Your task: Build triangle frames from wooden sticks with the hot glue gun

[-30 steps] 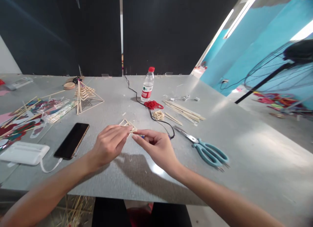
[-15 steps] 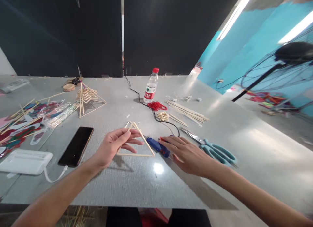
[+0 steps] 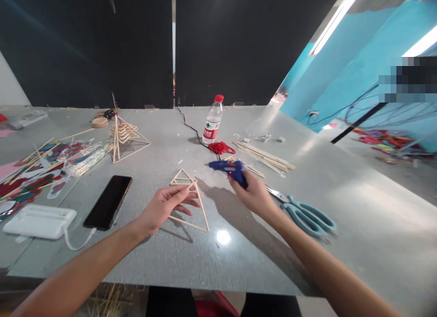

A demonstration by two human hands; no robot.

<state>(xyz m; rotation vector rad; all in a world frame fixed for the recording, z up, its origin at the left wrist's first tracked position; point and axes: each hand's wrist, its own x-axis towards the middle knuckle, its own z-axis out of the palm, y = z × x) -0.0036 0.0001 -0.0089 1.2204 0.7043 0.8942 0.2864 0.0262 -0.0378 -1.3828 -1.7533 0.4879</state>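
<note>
Pinched at its top corner, a triangle of thin wooden sticks (image 3: 202, 205) is in my left hand (image 3: 167, 205); the hand covers part of its left side. Just behind it a smaller stick triangle (image 3: 182, 176) shows, and I cannot tell whether the two are joined. My right hand (image 3: 254, 191) is wrapped round the handle of a blue glue gun (image 3: 227, 166), raised over the table with its nozzle pointing left. The nozzle is apart from the sticks. Blue-handled scissors (image 3: 303, 214) lie to the right of that hand.
A water bottle (image 3: 212, 121) stands behind red string (image 3: 221, 147) and the black cord. Loose sticks (image 3: 266, 155) lie at right. To the left are a phone (image 3: 108, 202), a white power bank (image 3: 40, 221), a stick pyramid (image 3: 126, 137) and packets of coloured pieces (image 3: 82, 155).
My right hand has picked the glue gun up off the table and turned its nozzle leftward. In my left hand the stick triangle has tilted and shifted slightly.
</note>
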